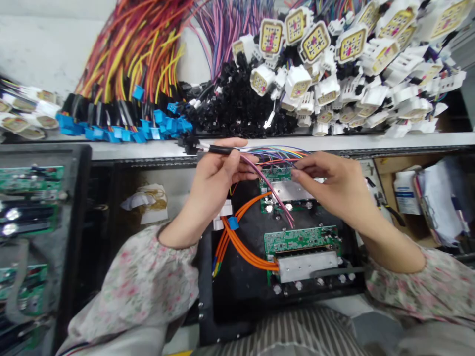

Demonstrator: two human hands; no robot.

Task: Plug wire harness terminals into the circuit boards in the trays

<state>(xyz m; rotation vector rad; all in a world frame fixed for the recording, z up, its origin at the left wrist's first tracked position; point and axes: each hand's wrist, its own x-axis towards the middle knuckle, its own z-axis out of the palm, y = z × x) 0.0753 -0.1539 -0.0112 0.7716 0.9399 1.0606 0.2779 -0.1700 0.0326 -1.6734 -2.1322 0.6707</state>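
My left hand (218,173) is closed round a wire harness (221,149) at its black sleeve. A black connector (189,144) sticks out to the left, and pink-purple wires (267,185) hang down towards the boards. My right hand (328,180) is pinched over the upper green circuit board (276,173), by a bundle of multicoloured wires (276,151); what its fingertips hold is hidden. Nearer me lies a lower circuit board (300,240) with a silver heat sink (308,267). Orange wires (245,254) run from both boards to a white connector (222,215) and a blue one (233,223).
Along the back shelf (148,150) lie harnesses with blue connectors (122,132), black connectors (241,104) and white connectors (326,91). Another tray (79,198) of boards stands left. At right are pliers (393,215), a white bottle (406,193) and papers (441,198).
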